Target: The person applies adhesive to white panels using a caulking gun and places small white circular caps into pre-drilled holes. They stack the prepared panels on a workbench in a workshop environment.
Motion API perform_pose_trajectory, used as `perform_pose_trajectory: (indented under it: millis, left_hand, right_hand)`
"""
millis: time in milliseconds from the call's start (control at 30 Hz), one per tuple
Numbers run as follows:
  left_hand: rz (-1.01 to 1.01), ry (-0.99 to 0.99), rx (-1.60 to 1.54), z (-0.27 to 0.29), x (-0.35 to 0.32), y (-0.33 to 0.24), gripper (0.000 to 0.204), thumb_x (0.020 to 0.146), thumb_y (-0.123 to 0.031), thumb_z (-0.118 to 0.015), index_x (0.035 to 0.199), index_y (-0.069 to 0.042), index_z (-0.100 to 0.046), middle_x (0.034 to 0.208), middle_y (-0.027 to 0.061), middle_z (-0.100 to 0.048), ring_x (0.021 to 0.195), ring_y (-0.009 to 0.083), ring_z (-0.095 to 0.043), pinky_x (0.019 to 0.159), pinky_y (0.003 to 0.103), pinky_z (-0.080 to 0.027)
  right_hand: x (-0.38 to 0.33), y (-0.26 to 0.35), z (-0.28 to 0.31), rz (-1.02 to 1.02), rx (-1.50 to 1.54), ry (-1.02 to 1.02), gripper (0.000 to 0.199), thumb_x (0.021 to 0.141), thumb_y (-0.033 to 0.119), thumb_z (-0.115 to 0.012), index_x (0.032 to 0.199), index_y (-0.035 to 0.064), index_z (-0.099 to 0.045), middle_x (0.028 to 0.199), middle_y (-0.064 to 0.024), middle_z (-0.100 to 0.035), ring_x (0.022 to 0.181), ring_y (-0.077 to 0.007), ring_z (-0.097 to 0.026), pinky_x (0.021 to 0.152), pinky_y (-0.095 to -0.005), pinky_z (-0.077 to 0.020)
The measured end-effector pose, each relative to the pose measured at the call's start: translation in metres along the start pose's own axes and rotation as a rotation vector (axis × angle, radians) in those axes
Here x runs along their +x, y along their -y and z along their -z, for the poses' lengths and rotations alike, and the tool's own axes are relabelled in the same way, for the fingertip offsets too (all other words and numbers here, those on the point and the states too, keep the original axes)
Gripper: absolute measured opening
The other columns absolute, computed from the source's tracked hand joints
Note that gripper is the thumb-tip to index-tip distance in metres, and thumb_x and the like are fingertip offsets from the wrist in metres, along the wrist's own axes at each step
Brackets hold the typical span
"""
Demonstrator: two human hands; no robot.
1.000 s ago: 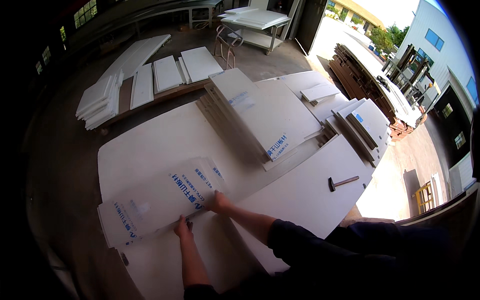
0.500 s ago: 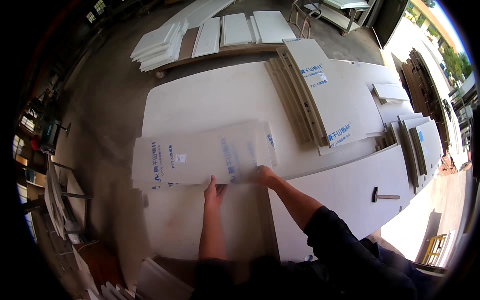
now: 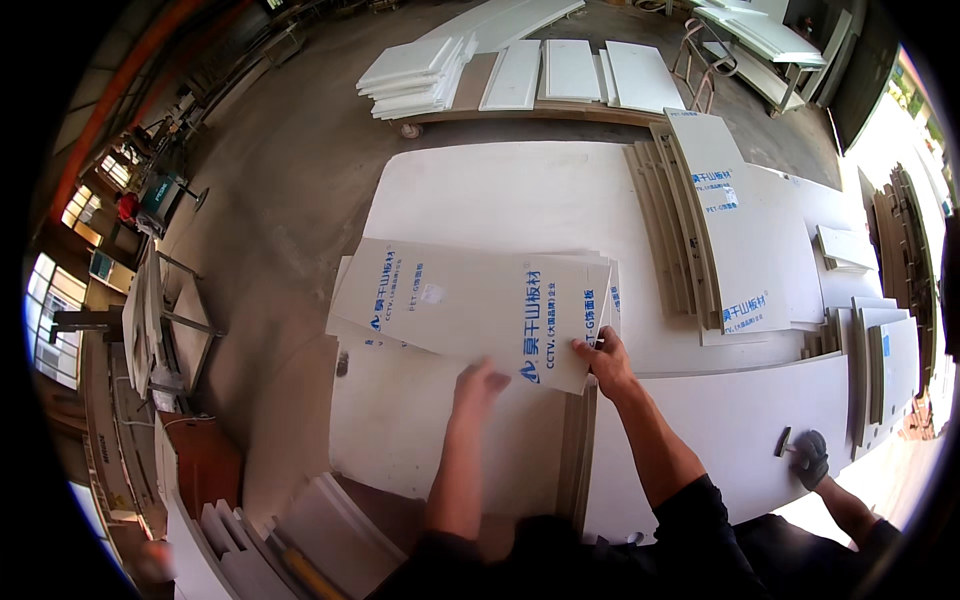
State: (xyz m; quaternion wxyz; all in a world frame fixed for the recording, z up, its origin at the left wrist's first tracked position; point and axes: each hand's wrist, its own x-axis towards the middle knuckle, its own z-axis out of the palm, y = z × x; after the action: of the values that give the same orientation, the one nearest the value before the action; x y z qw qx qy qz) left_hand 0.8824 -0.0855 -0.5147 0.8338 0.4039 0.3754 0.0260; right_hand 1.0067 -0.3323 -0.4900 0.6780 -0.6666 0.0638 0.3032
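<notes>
A long white panel point(image 3: 470, 300) with blue print and a small white label lies askew over other panels on the big white board. My right hand point(image 3: 609, 364) grips its near right corner, thumb on top and fingers at the edge. Just below the panel's near edge is my left hand point(image 3: 478, 388), smeared by motion, so its fingers cannot be made out. On the right, another person's dark-gloved hand point(image 3: 812, 460) holds a hammer point(image 3: 785, 441) above the nearer white board point(image 3: 700, 425).
Printed panels point(image 3: 715, 215) lie stacked to the far right, with smaller boards point(image 3: 893, 370) beyond the nearer board. A low cart point(image 3: 450, 118) carries white panels at the back. More panels point(image 3: 335, 530) stand at lower left.
The panel has turned, its right end swinging nearer me. My left hand has left its edge; my right hand still holds it. A gloved hand has taken the hammer. The view has shifted.
</notes>
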Motion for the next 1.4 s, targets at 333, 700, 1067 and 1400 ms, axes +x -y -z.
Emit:
perform_pose_trajectory:
  millis: [333, 700, 1067, 1400]
  left_hand:
    - [0.103, -0.030, -0.518, 0.023, -0.052, -0.094, 0.041, 0.102, -0.027, -0.052, 0.134, -0.003, -0.056, 0.128, 0.0092, -0.065, 0.111, 0.0227, -0.065, 0.098, 0.037, -0.050]
    - [-0.139, 1.561, -0.799, 0.012, 0.127, -0.024, 0.015, 0.103, -0.020, -0.057, 0.112, -0.009, -0.061, 0.096, 0.0036, -0.063, 0.088, 0.0200, -0.064, 0.080, 0.033, -0.051]
    - [-0.040, 1.408, -0.828, -0.066, 0.069, -0.034, 0.018, 0.104, -0.023, -0.051, 0.102, -0.007, -0.059, 0.086, 0.0042, -0.061, 0.077, 0.0201, -0.061, 0.071, 0.033, -0.048]
    - [0.076, 1.510, -0.814, -0.093, 0.095, 0.002, 0.017, 0.103, -0.021, -0.054, 0.105, -0.006, -0.061, 0.088, 0.0058, -0.061, 0.080, 0.0197, -0.062, 0.075, 0.033, -0.049]
  right_hand:
    - [-0.251, 0.055, -0.015, 0.610, -0.404, -0.047, 0.038, 0.085, 0.009, -0.075, 0.113, -0.0005, -0.052, 0.098, -0.0152, -0.070, 0.085, -0.0287, -0.071, 0.072, -0.0359, -0.0568]
    - [-0.292, -0.009, 0.010, 0.871, -0.892, -0.180, 0.024, 0.078, 0.003, -0.075, 0.091, 0.0073, -0.057, 0.119, -0.0124, -0.072, 0.116, -0.0313, -0.069, 0.101, -0.0474, -0.0529]
    - [-0.317, -0.024, 0.019, 0.818, -0.933, -0.264, 0.015, 0.082, 0.007, -0.067, 0.097, 0.0070, -0.064, 0.125, -0.0119, -0.070, 0.122, -0.0306, -0.065, 0.105, -0.0452, -0.0504]
    - [-0.339, -0.038, 0.043, 0.669, -0.998, -0.389, 0.057, 0.075, 0.010, -0.079, 0.130, 0.0095, -0.063, 0.138, -0.0121, -0.063, 0.129, -0.0321, -0.060, 0.110, -0.0449, -0.0478]
